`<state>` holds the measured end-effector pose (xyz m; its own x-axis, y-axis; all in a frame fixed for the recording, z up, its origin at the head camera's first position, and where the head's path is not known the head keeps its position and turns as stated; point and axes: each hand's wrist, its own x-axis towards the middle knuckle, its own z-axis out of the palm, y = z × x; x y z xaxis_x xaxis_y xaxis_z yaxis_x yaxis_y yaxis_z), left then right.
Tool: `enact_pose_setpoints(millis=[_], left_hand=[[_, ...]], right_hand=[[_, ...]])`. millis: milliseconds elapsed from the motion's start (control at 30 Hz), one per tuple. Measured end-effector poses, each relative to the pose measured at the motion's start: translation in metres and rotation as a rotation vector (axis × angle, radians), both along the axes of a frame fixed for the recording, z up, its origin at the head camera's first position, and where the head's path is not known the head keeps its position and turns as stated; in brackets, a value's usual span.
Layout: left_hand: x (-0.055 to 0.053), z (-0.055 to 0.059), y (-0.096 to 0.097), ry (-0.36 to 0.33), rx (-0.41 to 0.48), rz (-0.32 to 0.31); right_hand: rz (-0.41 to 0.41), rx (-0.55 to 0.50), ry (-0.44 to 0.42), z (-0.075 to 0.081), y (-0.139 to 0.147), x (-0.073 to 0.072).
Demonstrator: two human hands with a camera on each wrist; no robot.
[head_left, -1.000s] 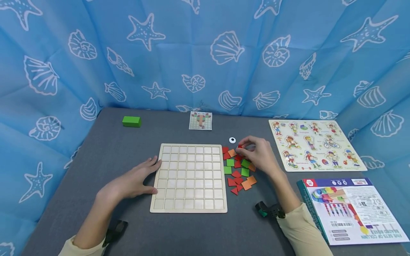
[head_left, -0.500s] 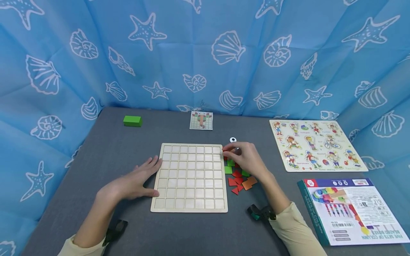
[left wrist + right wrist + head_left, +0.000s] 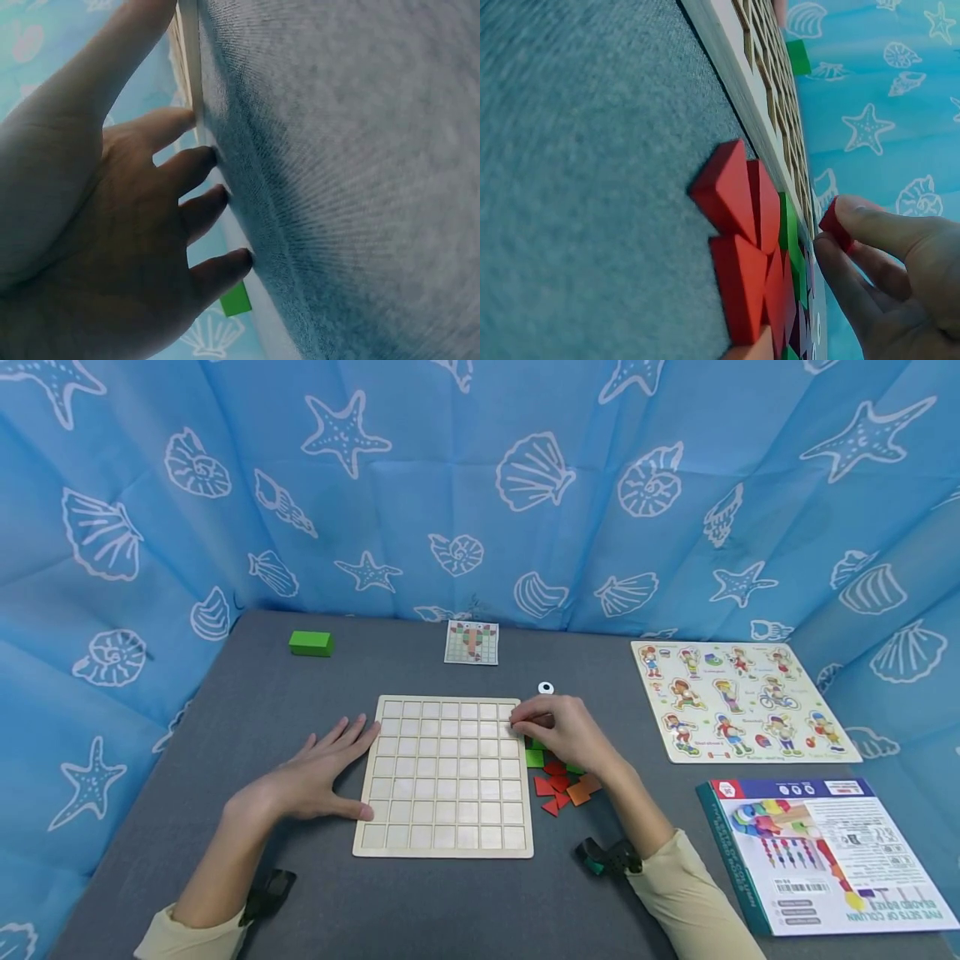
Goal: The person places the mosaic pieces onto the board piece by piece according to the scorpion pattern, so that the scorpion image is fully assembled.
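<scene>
Wood board [image 3: 447, 789], one: my left hand [image 3: 311, 779], fingers spread, touches its left edge. Right hand [image 3: 567, 727] pinches one red block [image 3: 835, 225] at board's right edge. Two orange blocks [image 3: 577, 794] right of board; green ones [image 3: 535, 759] partly hidden, uncountable.

1. At my 11 o'clock I see a green block [image 3: 311, 644] on the grey table [image 3: 442, 910].
2. Between my 1 and 2, a puzzle board [image 3: 705, 700] with sporty figures (one rides a bicycle).
3. Near my 2:30, a flat box [image 3: 817, 860].
4. At 12, a blue shell-print curtain [image 3: 465, 485].
</scene>
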<state>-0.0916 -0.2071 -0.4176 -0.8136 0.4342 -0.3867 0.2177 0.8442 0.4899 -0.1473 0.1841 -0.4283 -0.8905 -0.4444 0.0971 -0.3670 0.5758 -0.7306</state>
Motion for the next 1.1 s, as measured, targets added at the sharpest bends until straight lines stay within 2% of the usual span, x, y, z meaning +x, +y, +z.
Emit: enact_pose_setpoints(millis=[167,267,567,933,1100], left_hand=[[-0.003,0.0,0.001,0.052,0.018,0.016],[-0.005,0.0,0.001,0.084,0.013,0.02],[-0.005,-0.005,-0.001,0.122,0.0,0.033],[-0.004,-0.001,-0.004,0.107,0.01,0.031],[0.002,0.0,-0.002,0.096,0.003,0.031]], right_hand=[[0.068,-0.022,-0.006,-0.003,-0.002,-0.002],[0.076,-0.005,-0.014,-0.003,-0.003,-0.004],[0.089,0.038,-0.005,-0.003,-0.006,-0.007],[0.114,0.025,-0.035,0.0,-0.011,-0.008],[0.097,0.056,-0.041,-0.002,-0.011,-0.008]])
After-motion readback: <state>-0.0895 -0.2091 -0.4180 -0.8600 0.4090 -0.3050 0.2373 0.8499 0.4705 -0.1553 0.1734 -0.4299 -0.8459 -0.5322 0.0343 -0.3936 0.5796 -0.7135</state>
